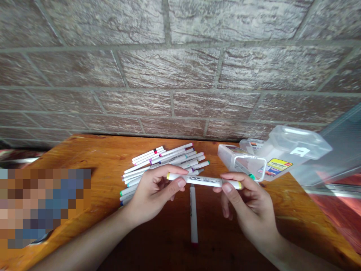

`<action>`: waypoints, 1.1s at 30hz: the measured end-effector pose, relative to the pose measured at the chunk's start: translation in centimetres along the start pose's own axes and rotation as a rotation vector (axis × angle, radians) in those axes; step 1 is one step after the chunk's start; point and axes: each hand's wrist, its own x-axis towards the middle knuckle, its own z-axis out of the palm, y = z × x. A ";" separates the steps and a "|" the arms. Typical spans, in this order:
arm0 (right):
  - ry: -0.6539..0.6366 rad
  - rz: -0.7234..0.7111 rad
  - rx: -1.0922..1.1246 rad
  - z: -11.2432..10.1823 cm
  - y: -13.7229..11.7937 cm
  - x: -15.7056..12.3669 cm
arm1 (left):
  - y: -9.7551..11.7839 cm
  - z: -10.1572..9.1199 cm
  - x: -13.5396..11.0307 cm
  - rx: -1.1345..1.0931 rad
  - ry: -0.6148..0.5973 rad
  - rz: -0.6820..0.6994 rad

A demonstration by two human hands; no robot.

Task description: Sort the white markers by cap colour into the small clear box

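Observation:
Between my two hands a white marker [205, 181] with yellow ends is held level above the table. My left hand [153, 190] pinches its left end with thumb and fingers. At the other end, the thumb and fingers of my right hand [248, 199] grip the marker near its yellow tip. Just beyond and partly behind my left hand lies a pile of white markers [169, 158] with caps of various colours. Below the held marker, a single marker [193, 216] with a red end lies on the table, pointing away from me.
To the right stand a clear plastic case [293, 150] with a yellow marker label and a smaller open clear container [229, 154]; a green-capped marker [251, 176] shows in it. The wooden table [96, 150] meets a brick wall [180, 71]. A blurred-out patch covers the left edge.

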 end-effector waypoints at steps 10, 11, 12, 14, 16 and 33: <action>-0.018 -0.017 0.029 0.1 -0.3 -0.1 | -0.3 -0.2 -0.2 -0.033 -0.012 0.010; -0.020 -0.018 0.036 0.1 -0.3 -0.2 | -0.2 -0.2 -0.2 -0.037 -0.013 0.010; -0.022 -0.017 0.042 0.1 -0.3 -0.2 | -0.2 -0.2 -0.2 -0.042 -0.014 0.011; -0.024 -0.018 0.053 0.0 -0.3 -0.4 | -0.2 -0.2 -0.2 -0.054 -0.015 0.005; -0.025 -0.017 0.062 0.0 -0.2 -0.5 | -0.1 -0.2 -0.2 -0.068 -0.012 -0.006; -0.021 -0.018 0.136 0.2 -0.6 -0.3 | -0.1 -0.3 0.2 -0.246 -0.026 -0.015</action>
